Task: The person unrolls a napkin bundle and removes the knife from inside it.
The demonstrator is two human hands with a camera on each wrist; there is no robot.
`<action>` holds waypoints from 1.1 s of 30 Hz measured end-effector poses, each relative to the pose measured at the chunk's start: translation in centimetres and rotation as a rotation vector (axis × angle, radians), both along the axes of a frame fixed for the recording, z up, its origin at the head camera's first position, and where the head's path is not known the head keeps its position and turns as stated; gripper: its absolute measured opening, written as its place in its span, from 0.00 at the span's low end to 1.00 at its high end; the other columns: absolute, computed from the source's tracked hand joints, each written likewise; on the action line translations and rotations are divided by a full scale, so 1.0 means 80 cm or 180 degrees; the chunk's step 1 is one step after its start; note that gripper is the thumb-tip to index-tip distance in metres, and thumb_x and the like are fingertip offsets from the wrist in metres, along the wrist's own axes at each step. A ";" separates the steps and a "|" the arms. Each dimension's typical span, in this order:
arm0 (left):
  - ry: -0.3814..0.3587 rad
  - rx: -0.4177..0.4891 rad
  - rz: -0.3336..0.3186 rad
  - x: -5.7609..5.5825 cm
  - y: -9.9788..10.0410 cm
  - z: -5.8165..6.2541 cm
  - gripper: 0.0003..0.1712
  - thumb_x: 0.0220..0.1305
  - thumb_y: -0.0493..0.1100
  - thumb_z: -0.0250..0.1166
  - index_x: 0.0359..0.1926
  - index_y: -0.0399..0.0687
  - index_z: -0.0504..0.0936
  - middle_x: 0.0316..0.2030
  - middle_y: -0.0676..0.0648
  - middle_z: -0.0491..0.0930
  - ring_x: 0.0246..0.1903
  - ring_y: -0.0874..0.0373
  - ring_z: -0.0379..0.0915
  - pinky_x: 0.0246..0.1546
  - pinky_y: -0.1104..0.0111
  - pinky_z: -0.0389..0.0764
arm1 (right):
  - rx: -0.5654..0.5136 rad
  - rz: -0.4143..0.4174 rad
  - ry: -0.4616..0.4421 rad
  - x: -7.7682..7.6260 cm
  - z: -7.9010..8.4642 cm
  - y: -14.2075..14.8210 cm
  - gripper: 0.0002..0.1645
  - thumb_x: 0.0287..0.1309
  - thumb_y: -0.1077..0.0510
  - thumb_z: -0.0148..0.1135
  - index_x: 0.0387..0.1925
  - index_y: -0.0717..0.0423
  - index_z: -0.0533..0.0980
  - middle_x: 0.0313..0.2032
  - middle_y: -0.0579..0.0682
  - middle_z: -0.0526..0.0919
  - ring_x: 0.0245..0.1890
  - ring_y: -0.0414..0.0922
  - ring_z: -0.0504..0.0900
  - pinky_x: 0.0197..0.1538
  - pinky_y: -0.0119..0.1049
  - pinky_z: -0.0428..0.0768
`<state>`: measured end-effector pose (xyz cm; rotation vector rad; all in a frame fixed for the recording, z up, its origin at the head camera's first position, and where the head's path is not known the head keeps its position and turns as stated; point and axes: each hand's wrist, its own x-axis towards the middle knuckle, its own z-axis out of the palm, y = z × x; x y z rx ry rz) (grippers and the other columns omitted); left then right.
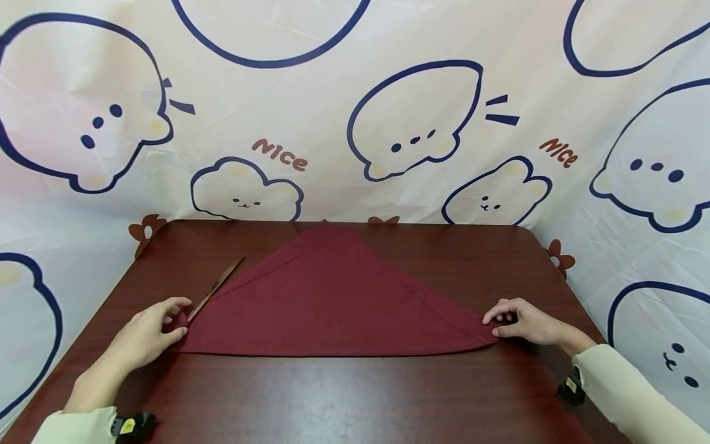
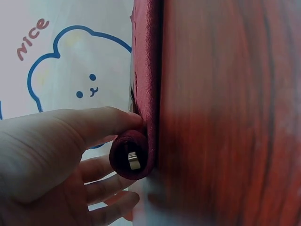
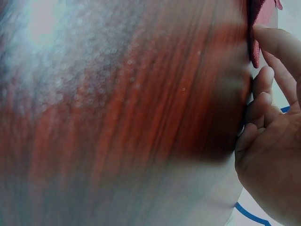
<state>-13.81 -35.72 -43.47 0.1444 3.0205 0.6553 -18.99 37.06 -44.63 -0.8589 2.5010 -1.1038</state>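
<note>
A dark red cloth (image 1: 333,302) lies folded in a triangle, its long edge nearest me and its peak at the table's far side. At its left end my left hand (image 1: 143,332) holds a rolled-up corner (image 2: 130,170) between thumb and fingers. Inside that roll a small shiny metal end (image 2: 134,160) shows. A slim, tapered, brownish stick-like utensil (image 1: 222,280) slants away from the roll along the cloth's left edge. My right hand (image 1: 524,322) pinches the right corner, thumb toward me; in the right wrist view the cloth corner (image 3: 256,47) is at the thumb.
Beneath the cloth is a dark reddish-brown wooden table (image 1: 310,394) with rounded far corners. A pale curtain (image 1: 322,111) printed with cartoon figures hangs around its back and sides. Both wrists wear black straps below cream sleeves (image 1: 627,376).
</note>
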 end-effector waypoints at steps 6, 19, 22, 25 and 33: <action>0.0008 0.0025 0.0001 -0.001 -0.004 -0.001 0.27 0.62 0.36 0.68 0.61 0.35 0.73 0.49 0.29 0.79 0.48 0.34 0.78 0.43 0.42 0.78 | 0.0019 -0.0033 0.0016 0.001 -0.002 0.000 0.10 0.58 0.64 0.70 0.42 0.52 0.85 0.32 0.50 0.80 0.30 0.43 0.69 0.33 0.36 0.66; 0.0080 -0.0142 0.0051 -0.009 0.003 -0.003 0.28 0.60 0.39 0.71 0.59 0.34 0.74 0.46 0.29 0.79 0.46 0.35 0.77 0.42 0.41 0.77 | 0.0062 -0.0052 -0.0029 -0.001 -0.001 0.002 0.10 0.59 0.62 0.71 0.43 0.51 0.85 0.33 0.52 0.80 0.31 0.42 0.70 0.34 0.36 0.66; 0.0063 -0.0142 0.0108 -0.009 0.002 -0.003 0.27 0.61 0.39 0.70 0.59 0.35 0.74 0.47 0.29 0.79 0.46 0.35 0.77 0.40 0.41 0.77 | 0.0055 -0.0039 -0.0029 0.000 0.000 0.001 0.10 0.59 0.63 0.70 0.43 0.52 0.85 0.33 0.51 0.80 0.31 0.42 0.70 0.34 0.37 0.66; 0.0043 -0.0124 0.0160 -0.009 -0.002 -0.004 0.26 0.62 0.39 0.68 0.59 0.36 0.74 0.47 0.30 0.80 0.46 0.35 0.78 0.40 0.42 0.77 | 0.0039 -0.0026 -0.0030 0.001 0.001 0.000 0.09 0.59 0.63 0.70 0.43 0.52 0.85 0.32 0.51 0.79 0.32 0.41 0.70 0.34 0.37 0.65; 0.0123 -0.0089 0.0188 -0.010 -0.011 -0.004 0.25 0.61 0.36 0.67 0.58 0.35 0.74 0.44 0.32 0.81 0.43 0.38 0.78 0.38 0.45 0.77 | -0.0002 -0.0033 -0.0020 0.002 0.003 -0.002 0.09 0.59 0.64 0.70 0.42 0.54 0.85 0.32 0.52 0.79 0.32 0.40 0.70 0.33 0.38 0.65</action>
